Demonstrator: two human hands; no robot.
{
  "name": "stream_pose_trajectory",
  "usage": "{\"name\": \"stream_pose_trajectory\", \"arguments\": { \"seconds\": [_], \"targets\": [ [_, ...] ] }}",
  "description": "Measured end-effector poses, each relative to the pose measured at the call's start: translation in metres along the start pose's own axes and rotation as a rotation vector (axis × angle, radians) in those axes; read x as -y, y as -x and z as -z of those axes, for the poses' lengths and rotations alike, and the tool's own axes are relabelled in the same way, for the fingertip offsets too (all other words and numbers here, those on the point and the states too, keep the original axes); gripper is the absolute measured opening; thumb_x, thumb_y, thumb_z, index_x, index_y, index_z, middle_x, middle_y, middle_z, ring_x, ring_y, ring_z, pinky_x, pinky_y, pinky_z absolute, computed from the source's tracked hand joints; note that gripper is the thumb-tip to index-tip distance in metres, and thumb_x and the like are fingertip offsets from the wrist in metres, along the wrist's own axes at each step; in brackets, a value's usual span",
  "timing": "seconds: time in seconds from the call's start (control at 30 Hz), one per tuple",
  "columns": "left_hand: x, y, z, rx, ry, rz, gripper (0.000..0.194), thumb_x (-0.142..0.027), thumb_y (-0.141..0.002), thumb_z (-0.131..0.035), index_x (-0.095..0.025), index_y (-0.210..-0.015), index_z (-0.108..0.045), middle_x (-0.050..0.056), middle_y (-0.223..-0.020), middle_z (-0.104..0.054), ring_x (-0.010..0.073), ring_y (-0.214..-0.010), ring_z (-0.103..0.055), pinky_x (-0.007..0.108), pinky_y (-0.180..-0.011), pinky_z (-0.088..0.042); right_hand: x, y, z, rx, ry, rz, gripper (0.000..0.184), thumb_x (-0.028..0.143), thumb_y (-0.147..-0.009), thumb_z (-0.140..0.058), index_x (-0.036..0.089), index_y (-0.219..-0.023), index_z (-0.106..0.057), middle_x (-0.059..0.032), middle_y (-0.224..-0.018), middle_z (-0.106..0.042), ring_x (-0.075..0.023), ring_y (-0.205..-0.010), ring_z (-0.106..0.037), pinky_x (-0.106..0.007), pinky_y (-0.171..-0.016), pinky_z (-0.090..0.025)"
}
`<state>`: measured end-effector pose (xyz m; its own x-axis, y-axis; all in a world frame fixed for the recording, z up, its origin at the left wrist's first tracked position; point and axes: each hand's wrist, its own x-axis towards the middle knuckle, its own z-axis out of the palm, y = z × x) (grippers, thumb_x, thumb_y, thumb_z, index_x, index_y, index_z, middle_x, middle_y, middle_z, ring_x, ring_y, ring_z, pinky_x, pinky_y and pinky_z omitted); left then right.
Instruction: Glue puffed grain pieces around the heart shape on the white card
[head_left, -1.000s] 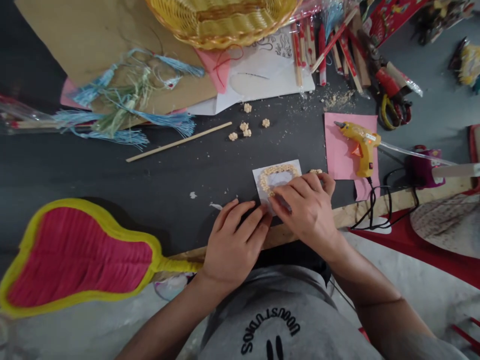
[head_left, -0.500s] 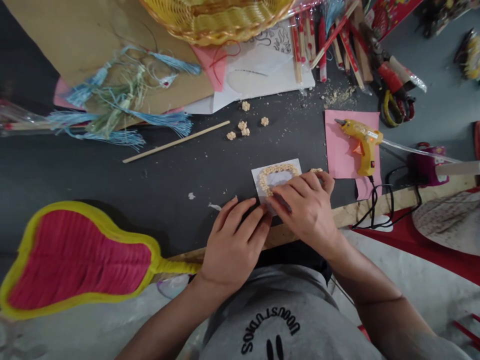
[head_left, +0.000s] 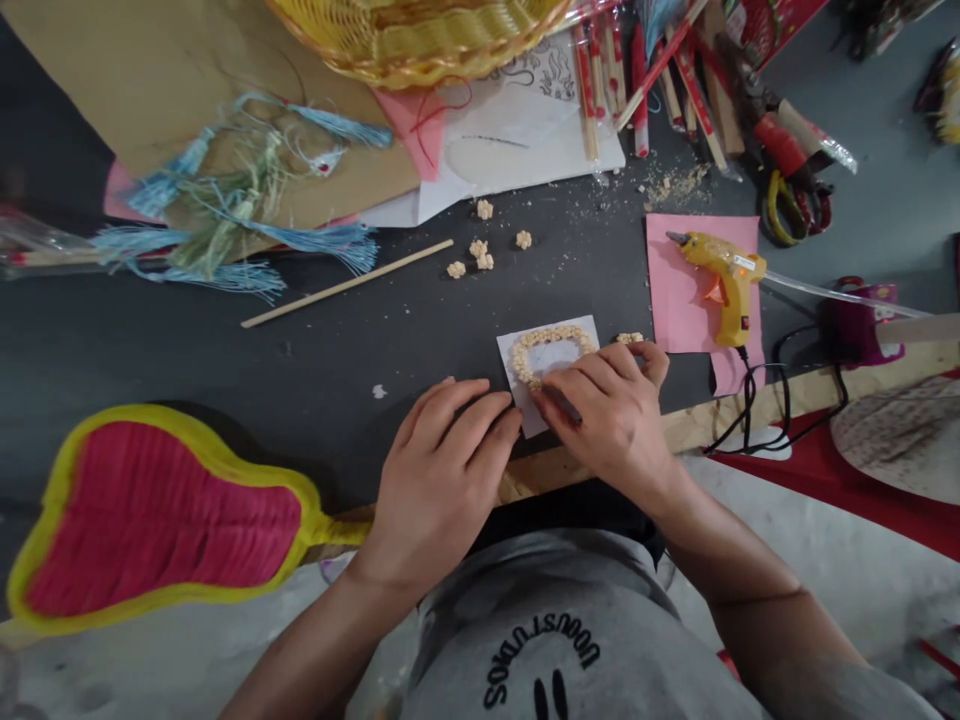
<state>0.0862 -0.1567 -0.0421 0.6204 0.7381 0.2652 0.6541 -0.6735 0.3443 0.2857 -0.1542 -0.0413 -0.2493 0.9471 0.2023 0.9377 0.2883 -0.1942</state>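
Observation:
A small white card (head_left: 555, 357) with a ring of cream beads glued on it lies on the dark table near the front edge. My right hand (head_left: 611, 415) rests on the card's lower right part, fingers curled and pressed down, with a thin dark stick under the fingers. My left hand (head_left: 442, 470) lies flat beside the card's left edge, fingers stretched toward it and apart from it. Several loose cream beads (head_left: 480, 250) sit farther back on the table.
A yellow glue gun (head_left: 724, 280) lies on pink paper at right, its cord trailing off the edge. A pink and yellow fan (head_left: 165, 510) lies front left. A wooden stick (head_left: 349, 283), blue tassels (head_left: 247, 220), a yellow basket (head_left: 420, 35) and red sticks (head_left: 660, 80) crowd the back.
My left hand has slid a little left, away from the card. The right hand stays on the card. The view has shifted slightly.

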Motion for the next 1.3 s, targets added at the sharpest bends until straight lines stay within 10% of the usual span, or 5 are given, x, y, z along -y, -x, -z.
{"name": "stream_pose_trajectory", "arguments": {
  "seconds": [1.3],
  "targets": [
    [0.0051, -0.0084, 0.003, 0.091, -0.083, -0.097, 0.02, -0.014, -0.098, -0.051, -0.017, -0.103, -0.07, 0.005, -0.134, -0.066, 0.0287, -0.123, -0.06, 0.051, -0.108, -0.05, -0.0002, 0.003, -0.0016, 0.022, -0.045, -0.002, 0.017, 0.037, -0.095, -0.063, 0.026, -0.086, -0.072, 0.0021, -0.079, -0.072, -0.0184, -0.087, -0.054, -0.042, -0.099, -0.025]
  ]
}}
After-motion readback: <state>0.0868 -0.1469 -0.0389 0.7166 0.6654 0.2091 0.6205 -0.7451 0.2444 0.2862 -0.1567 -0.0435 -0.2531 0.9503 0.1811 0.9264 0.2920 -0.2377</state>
